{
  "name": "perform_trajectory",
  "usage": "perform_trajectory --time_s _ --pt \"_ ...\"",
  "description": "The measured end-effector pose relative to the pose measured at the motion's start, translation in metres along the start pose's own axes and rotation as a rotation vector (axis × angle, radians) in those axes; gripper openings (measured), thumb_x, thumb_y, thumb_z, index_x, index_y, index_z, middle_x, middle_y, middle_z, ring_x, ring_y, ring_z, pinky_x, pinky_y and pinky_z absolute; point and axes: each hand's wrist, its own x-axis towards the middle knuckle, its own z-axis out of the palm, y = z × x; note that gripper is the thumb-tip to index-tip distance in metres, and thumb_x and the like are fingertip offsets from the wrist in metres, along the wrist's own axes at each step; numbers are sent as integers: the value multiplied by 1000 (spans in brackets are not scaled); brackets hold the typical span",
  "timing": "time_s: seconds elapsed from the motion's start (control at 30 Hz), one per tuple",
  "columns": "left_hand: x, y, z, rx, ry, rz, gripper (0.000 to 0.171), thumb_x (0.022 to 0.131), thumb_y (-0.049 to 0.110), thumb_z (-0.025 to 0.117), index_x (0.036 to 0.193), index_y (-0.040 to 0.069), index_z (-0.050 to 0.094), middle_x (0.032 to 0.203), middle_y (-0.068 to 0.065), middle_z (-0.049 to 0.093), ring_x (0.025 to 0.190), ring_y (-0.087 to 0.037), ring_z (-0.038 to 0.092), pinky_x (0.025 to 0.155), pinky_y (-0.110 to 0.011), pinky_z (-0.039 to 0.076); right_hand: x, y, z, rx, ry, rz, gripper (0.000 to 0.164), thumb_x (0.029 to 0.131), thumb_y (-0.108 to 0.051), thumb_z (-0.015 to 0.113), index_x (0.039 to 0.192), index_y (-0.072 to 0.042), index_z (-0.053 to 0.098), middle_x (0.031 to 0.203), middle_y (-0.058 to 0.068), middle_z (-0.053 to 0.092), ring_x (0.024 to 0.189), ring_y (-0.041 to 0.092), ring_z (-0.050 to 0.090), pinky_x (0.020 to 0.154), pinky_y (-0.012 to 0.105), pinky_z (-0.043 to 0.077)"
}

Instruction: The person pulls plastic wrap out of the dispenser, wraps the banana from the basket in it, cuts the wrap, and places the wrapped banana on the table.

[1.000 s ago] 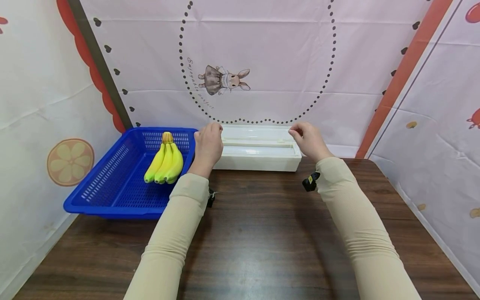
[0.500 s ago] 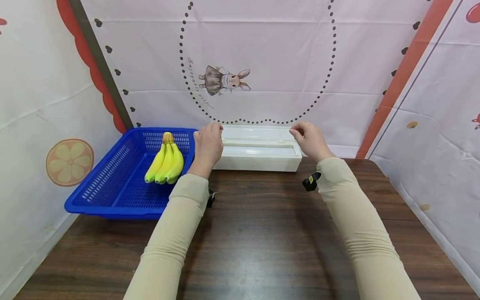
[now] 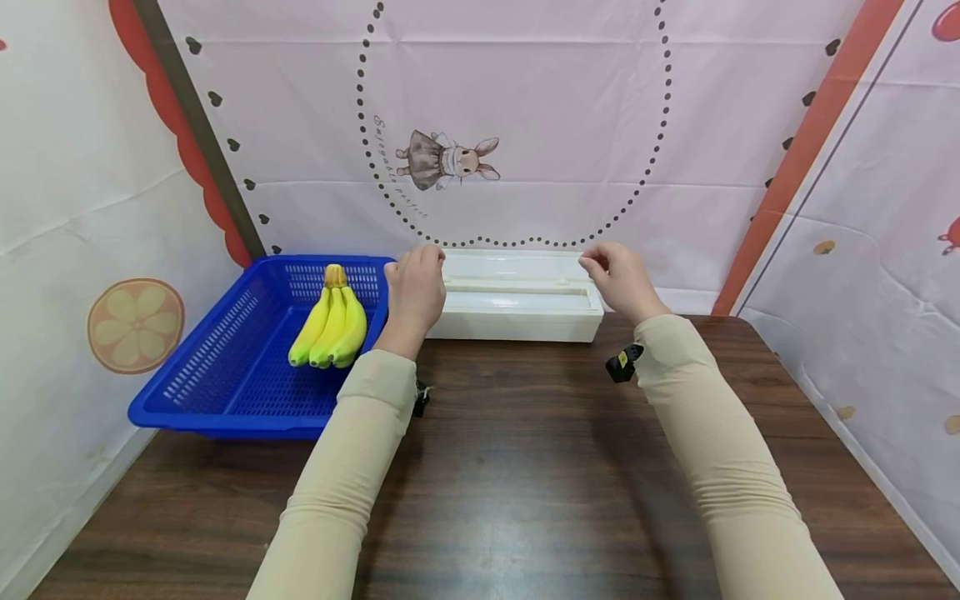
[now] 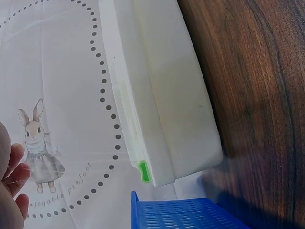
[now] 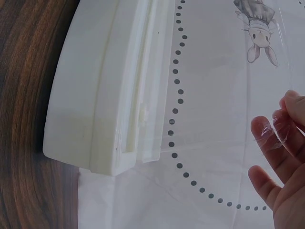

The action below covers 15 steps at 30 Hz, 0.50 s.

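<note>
A long white cling film dispenser (image 3: 517,325) stands at the back of the table against the wall cloth. Clear cling film (image 5: 282,134) shows as creases at the fingers of my right hand (image 3: 622,279), which pinches its edge above the dispenser's right end. Over the left end is my left hand (image 3: 414,292), fingers curled on the film's other corner; the transparent sheet between the hands is barely visible. In the left wrist view only a few fingertips (image 4: 16,174) show at the left edge. A green piece (image 4: 144,171) sits on the dispenser's end.
Left of the dispenser stands a blue plastic basket (image 3: 247,421), close to my left hand and forearm. A bunch of bananas (image 3: 330,329) lies in it. Patterned cloth walls (image 3: 525,108) rise behind and at both sides of the dark wooden table (image 3: 510,458).
</note>
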Motion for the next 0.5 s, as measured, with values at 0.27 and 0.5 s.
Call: perform_trajectory --time_s 0.27,0.5 --pt "0 0 1 11 20 14 21 102 18 38 109 8 55 100 -8 59 88 -26 52 77 -41 35 0 1 0 -2 9 -1 21 97 -17 52 102 1 63 99 18 61 87 28 54 77 41 43" --pt "-1 -1 1 20 35 17 21 102 19 38 108 8 55 100 -8 60 87 -26 52 77 -41 35 -1 0 -1 -1 10 -14 21 97 -17 52 101 1 63 99 19 61 88 29 55 78 42 43"
